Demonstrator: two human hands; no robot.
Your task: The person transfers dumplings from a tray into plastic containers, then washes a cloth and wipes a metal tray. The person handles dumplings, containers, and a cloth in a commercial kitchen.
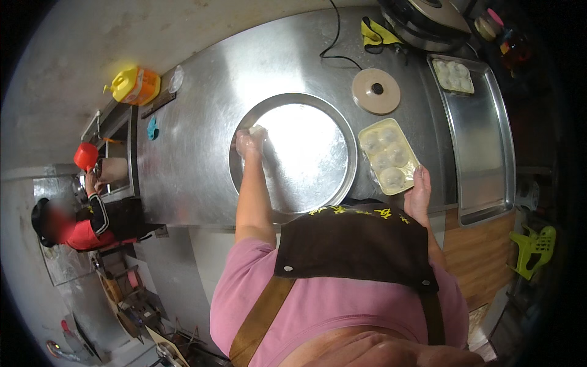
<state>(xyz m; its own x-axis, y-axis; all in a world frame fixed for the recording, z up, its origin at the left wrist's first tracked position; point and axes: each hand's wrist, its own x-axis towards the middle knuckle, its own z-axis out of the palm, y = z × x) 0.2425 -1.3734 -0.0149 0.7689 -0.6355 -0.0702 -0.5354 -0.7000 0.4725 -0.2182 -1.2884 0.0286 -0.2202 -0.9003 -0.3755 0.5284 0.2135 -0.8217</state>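
In the head view, my left hand (pixel 250 143) is inside a large round metal pan (pixel 293 214), near its left wall. It appears to wear a clear plastic glove. A small pale piece (pixel 258 131), cloth or food, is in its fingers; which one I cannot tell. My right hand (pixel 418 190) grips the near right corner of a pale yellow tray (pixel 409 161). Several round whitish pieces (pixel 393 153), like filled dough balls, sit in that tray, with clear film around it. The tray lies just right of the pan, tilted slightly in its heading.
A beige lid (pixel 377 98) with a black knob lies beyond the tray. Farther right, a long metal tray (pixel 487 137) carries another filled tray (pixel 453 77). A black electric cooker (pixel 426 27) stands behind. At left, a person (pixel 87 225) holds a red dipper (pixel 85 156) by a sink.
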